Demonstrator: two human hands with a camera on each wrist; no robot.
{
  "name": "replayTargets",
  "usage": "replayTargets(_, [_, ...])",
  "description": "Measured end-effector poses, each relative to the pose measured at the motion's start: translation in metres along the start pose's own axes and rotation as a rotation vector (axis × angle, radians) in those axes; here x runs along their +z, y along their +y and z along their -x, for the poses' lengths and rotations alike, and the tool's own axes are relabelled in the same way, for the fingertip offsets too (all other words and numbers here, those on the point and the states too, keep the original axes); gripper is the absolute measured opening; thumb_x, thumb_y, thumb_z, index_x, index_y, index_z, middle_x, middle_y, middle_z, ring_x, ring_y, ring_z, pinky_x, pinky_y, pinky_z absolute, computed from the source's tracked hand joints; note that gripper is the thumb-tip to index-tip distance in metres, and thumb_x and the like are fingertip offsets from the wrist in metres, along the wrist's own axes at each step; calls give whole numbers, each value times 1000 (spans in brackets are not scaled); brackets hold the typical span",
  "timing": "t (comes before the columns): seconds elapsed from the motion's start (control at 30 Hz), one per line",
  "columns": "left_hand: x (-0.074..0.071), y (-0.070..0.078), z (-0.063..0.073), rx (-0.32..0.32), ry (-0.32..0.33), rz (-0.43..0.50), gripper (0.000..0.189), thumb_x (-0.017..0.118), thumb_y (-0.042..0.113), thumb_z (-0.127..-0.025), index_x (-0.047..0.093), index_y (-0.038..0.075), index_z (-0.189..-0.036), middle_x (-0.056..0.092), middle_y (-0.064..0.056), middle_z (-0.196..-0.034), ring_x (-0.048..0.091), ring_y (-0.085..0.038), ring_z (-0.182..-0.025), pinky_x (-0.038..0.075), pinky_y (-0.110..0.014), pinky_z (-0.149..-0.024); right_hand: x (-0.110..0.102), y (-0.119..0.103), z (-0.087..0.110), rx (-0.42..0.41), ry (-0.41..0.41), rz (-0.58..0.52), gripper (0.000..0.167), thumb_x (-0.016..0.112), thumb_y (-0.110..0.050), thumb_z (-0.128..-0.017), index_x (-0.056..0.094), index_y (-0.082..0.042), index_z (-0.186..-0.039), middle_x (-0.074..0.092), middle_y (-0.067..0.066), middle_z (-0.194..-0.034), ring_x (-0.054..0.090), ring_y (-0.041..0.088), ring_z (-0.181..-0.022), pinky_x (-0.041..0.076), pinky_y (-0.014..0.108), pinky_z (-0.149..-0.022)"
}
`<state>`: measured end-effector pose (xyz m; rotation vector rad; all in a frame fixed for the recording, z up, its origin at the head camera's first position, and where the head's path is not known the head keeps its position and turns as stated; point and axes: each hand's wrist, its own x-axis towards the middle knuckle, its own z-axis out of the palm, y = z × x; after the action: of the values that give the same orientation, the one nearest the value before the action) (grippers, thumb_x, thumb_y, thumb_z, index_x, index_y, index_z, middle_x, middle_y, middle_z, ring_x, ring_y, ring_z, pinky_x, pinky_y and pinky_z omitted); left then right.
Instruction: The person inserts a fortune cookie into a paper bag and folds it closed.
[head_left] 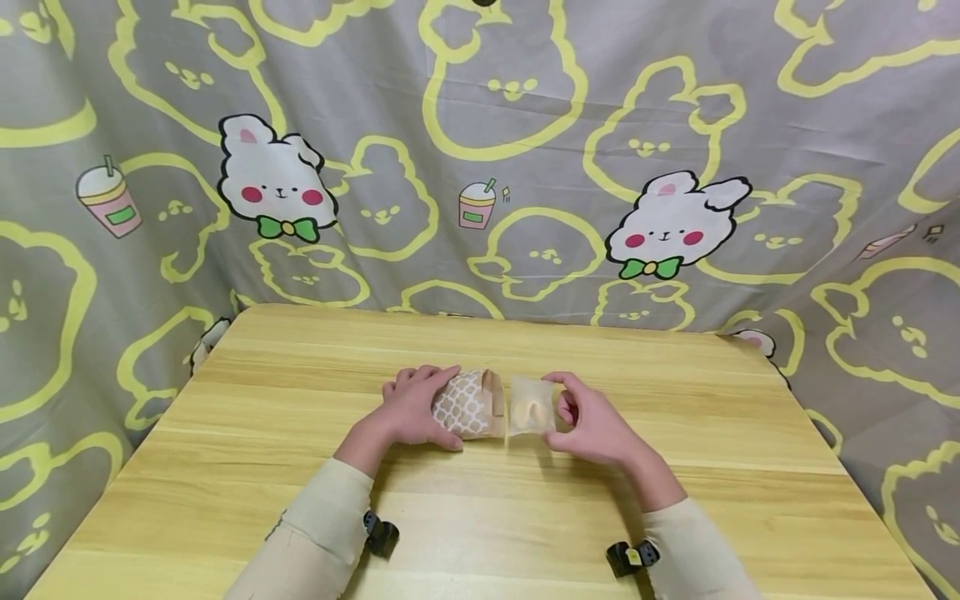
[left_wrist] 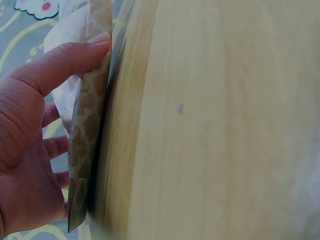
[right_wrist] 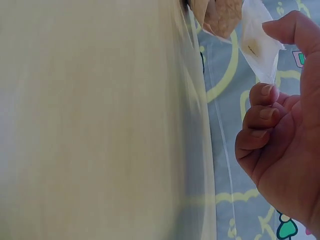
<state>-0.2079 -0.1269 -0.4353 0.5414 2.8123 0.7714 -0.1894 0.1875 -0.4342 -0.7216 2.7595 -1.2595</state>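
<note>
In the head view, a brown paper bag (head_left: pixel 461 407) with a white lattice pattern lies on its side, its mouth facing right. My left hand (head_left: pixel 411 410) grips it from the left, thumb along the near side and fingers at the far side. The left wrist view shows the thumb pressed on the bag's patterned edge (left_wrist: pixel 89 120). Just right of the mouth, my right hand (head_left: pixel 597 423) holds a small translucent packet (head_left: pixel 531 407) by its edges between thumb and index finger. Something pale shows inside it. The other right fingers (right_wrist: pixel 255 116) are curled beneath in the right wrist view.
Both hands work over the middle of a light wooden table (head_left: pixel 480 517). A grey curtain (head_left: pixel 405 100) with yellow outlines and white rabbit figures hangs behind and at both sides. A small black camera sits on each wrist, the left one (head_left: pixel 381 535) and the right one (head_left: pixel 632 558).
</note>
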Motion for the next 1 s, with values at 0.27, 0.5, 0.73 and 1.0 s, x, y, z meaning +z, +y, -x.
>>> replayTargets(0.27, [1, 0, 1, -4, 4, -2, 116, 94, 51, -58, 38, 25, -156, 43, -8, -147, 30, -39, -132, 24, -59, -98, 10, -2, -9, 8, -23, 0, 71, 83, -17, -70, 49, -16, -132, 48, 2, -72, 40, 9, -61, 40, 29, -64])
replayTargets(0.5, [1, 0, 2, -6, 4, 0, 116, 94, 51, -58, 38, 24, -156, 43, -9, -147, 30, -39, -132, 24, -58, -98, 16, -1, -16, 25, -36, 14, 74, 85, -18, -68, 50, -17, -134, 48, 0, -73, 41, 9, -62, 39, 29, -63])
replayTargets(0.73, [1, 0, 1, -2, 7, -2, 115, 93, 51, -58, 39, 25, -156, 42, -9, -147, 30, -39, -132, 24, -59, -98, 18, -4, -21, 7, -46, 19, 77, 85, -16, -66, 50, -13, -135, 49, 2, -73, 41, 11, -61, 39, 30, -62])
replayTargets(1.0, [1, -1, 0, 7, 12, -6, 115, 94, 51, -58, 39, 25, -156, 43, -9, -147, 30, -38, -132, 25, -59, -99, 18, -4, -25, 43, -46, 40, 81, 85, -14, -65, 49, -9, -138, 50, 3, -74, 42, 12, -62, 38, 29, -59])
